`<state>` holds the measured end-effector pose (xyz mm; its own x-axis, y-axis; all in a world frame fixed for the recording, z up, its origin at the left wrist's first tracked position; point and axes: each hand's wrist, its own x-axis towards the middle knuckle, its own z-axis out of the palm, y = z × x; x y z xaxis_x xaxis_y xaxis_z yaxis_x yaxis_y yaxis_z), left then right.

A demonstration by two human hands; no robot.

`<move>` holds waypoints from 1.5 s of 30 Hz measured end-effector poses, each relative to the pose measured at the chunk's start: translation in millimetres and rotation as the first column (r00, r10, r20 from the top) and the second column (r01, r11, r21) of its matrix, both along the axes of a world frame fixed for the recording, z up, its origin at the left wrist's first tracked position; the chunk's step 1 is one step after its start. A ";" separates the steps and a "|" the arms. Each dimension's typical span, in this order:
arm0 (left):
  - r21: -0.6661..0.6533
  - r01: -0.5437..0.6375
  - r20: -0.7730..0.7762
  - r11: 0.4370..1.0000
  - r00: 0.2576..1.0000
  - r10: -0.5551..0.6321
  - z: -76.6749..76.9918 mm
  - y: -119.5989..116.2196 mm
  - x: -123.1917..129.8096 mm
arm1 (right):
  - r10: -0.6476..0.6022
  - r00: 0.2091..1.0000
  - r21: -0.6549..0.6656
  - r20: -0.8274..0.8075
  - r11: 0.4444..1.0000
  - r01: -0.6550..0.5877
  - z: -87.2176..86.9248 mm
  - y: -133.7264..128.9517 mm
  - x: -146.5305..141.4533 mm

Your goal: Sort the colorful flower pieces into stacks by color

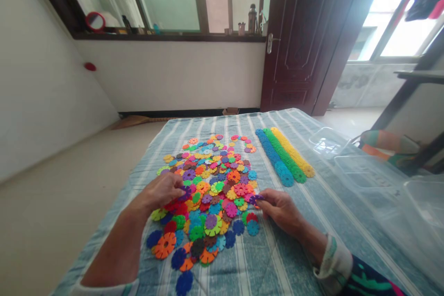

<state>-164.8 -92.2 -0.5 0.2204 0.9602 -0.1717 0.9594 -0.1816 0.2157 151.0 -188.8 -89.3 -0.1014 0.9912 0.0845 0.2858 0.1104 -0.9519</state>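
A wide pile of notched plastic discs (211,189) in many colours lies on a striped blue-grey cloth. My left hand (168,190) is at the pile's left side, its fingers pinched on a purple disc. At the right edge of the pile, my right hand (277,206) holds a purple disc (255,198) between thumb and fingers. To the right of the pile lie three long rows of overlapping discs: a blue row (274,155), a green row (284,155) and a yellow row (293,152), side by side.
Clear plastic containers (371,173) stand along the right side of the cloth-covered surface (236,277). Beyond its far edge are a wall, a window ledge (173,37) with a flask and a round red mirror, and a dark red door (305,32).
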 end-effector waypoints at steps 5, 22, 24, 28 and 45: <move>0.026 0.032 0.099 0.999 0.994 -0.034 14.9 -8.8 8.0 | -0.005 1.000 -0.001 -0.016 1.000 0.005 -2.2 0.7 -0.4; 0.087 0.335 0.467 0.938 0.818 -0.336 -15.2 -65.3 128.9 | 0.002 1.000 0.061 -0.001 0.998 -0.002 -0.6 -2.6 -0.2; 0.086 0.324 0.492 0.942 0.809 -0.323 -16.3 -67.8 131.9 | 0.000 1.000 0.056 -0.005 0.998 0.000 -0.5 -2.1 -0.1; 0.063 0.354 0.560 0.933 0.762 -0.326 -21.7 -70.0 136.4 | 0.018 0.999 0.048 -0.032 0.999 -0.016 -1.8 -1.5 -0.6; 0.245 0.058 0.461 0.968 0.871 -0.169 -0.8 -34.5 80.6 | -0.006 0.996 -0.007 -0.084 1.000 0.005 0.5 -2.0 -3.4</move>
<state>-84.2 -126.7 -1.3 0.3311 0.9242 0.1905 0.7202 -0.3779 0.5817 147.6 -190.8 -88.8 -0.0888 0.9924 0.0854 0.2056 0.1022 -0.9733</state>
